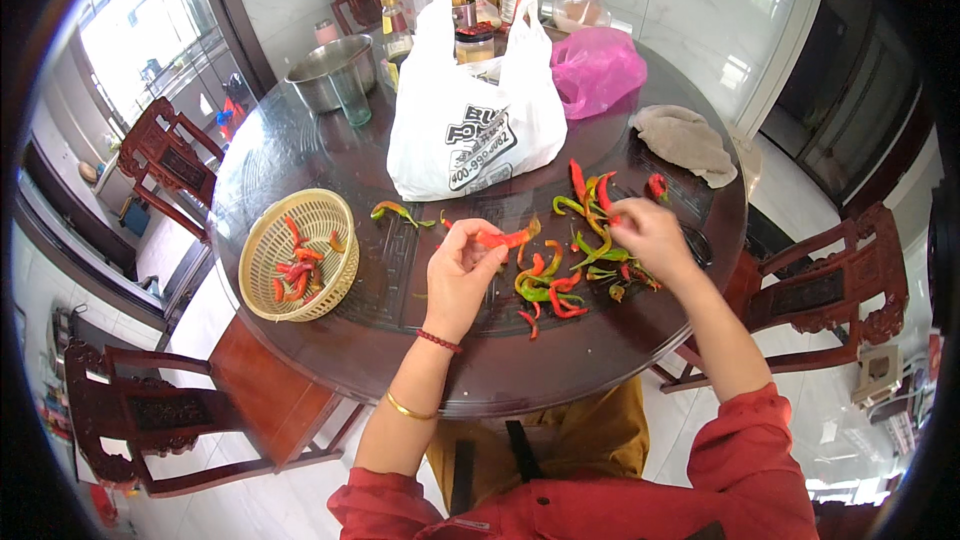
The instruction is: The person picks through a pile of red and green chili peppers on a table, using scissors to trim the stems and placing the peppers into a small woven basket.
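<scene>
My left hand (460, 278) pinches a red chili pepper (508, 238) between thumb and fingers, its yellowish-brown end pointing right. My right hand (652, 238) is over the right side of a loose pile of red and green chili peppers (562, 285). Its fingertips are drawn together with a bit of red beside them; what they grip is too small to make out. To the left stands a cream plastic basket (345, 280) with several red peppers and pieces inside. One green-and-red pepper (398, 211) lies apart, between the basket and the pile.
Beyond my hands, a white plastic bag (470, 135) stands upright on the round dark table (420, 380). Behind are a pink bag (598, 70), a metal basin (325, 70), a glass (352, 100) and jars. A grey cloth (685, 143) lies at the right edge. Carved wooden chairs (180, 415) surround the table.
</scene>
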Available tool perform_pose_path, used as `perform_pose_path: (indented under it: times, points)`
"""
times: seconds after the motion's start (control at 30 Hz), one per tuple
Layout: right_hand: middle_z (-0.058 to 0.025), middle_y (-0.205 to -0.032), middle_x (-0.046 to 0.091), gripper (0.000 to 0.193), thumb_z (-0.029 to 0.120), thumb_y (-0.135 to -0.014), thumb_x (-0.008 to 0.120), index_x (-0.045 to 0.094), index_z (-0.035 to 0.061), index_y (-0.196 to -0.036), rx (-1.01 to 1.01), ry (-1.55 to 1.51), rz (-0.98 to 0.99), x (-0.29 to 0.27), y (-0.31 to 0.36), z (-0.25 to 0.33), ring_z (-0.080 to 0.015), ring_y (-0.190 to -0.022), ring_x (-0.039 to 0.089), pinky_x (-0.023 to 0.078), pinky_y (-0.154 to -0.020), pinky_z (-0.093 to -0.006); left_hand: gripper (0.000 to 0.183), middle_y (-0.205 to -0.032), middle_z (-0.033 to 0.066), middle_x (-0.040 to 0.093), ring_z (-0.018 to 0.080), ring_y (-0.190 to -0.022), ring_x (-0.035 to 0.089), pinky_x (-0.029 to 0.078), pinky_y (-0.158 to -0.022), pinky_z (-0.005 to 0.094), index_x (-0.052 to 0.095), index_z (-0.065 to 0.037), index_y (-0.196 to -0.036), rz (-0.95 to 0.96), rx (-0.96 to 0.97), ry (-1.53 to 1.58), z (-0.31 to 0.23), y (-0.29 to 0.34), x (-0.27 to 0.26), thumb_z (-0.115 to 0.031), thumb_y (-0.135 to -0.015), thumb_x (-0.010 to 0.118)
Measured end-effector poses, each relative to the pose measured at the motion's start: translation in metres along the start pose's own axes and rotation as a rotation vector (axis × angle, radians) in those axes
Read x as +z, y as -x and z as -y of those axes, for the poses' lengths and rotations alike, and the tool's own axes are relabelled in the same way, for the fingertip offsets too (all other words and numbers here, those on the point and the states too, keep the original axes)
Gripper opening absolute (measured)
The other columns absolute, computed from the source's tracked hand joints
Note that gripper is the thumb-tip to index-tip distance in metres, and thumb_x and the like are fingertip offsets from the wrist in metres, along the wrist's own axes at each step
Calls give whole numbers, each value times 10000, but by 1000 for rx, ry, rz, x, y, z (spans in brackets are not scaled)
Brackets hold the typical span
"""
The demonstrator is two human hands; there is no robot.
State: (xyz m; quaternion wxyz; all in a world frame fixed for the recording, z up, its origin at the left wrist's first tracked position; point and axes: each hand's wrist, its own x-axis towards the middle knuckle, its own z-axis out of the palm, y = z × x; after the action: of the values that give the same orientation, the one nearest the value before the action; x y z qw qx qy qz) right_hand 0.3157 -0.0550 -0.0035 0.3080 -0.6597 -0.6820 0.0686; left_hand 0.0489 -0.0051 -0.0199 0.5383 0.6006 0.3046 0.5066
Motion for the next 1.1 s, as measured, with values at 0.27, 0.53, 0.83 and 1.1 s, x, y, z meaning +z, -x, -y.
perform_pose_path:
  times: [0.27,0.53,0.83,1.1]
  points:
    - [-167,-955,584,272,155,-744,675,550,31,-951,277,476,67,-41,29,-101,-352,-931,562,451,-793,-424,155,-923,7,444,70,-762,530,456,-714,206,548,-11,-896,-11,171,-275,-2,-2,1,90,-789,598]
    - [-217,-924,590,408,125,-663,670,501,-11,-1008,376,225,226,-60,32,-99,-373,-887,577,452,-771,-418,164,-847,-24,534,46,-788,527,430,-693,183,526,-44,-909,-66,1,68,12,-5,-5,59,-810,607]
    - [-180,-876,594,399,140,-652,671,535,-14,-994,342,479,211,-54,37,-103,-330,-858,592,468,-778,-392,169,-803,-6,560,45,-697,532,439,-632,194,518,-36,-899,-108,120,-162,4,1,3,46,-800,629]
    - [-11,-873,494,464,121,-746,705,489,-8,-1136,479,-811,341,-60,70,9,-100,-826,477,396,-783,-192,162,-824,-19,563,31,-734,522,443,-653,183,521,-35,-898,-84,-18,135,15,-1,-2,36,-807,634]
